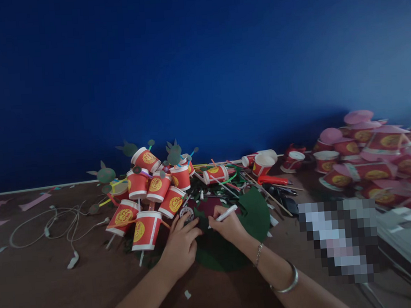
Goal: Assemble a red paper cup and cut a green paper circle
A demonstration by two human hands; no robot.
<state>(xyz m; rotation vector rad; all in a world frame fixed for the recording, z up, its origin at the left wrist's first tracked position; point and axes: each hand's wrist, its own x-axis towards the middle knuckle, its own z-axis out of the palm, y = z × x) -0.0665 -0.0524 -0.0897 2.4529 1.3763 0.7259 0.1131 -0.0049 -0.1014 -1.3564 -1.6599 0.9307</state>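
My right hand point(227, 227) is closed around a white pen point(227, 213), its tip down on a dark green felt sheet point(255, 216) on the brown floor. My left hand point(182, 245) lies on the same sheet, fingers pressing a small round grey disc point(186, 213). A dark red piece point(202, 206) lies between the two hands. Bracelets circle my right wrist point(286, 279).
A heap of red paper cups on sticks with green felt ears point(148, 195) sits just left of my hands. More red cups with pink pieces point(371, 161) pile up at right. Wooden sticks, scraps and a red cutter point(272, 180) lie behind. White earphone cable point(55, 225) trails at left. A blue wall point(199, 70) rises behind.
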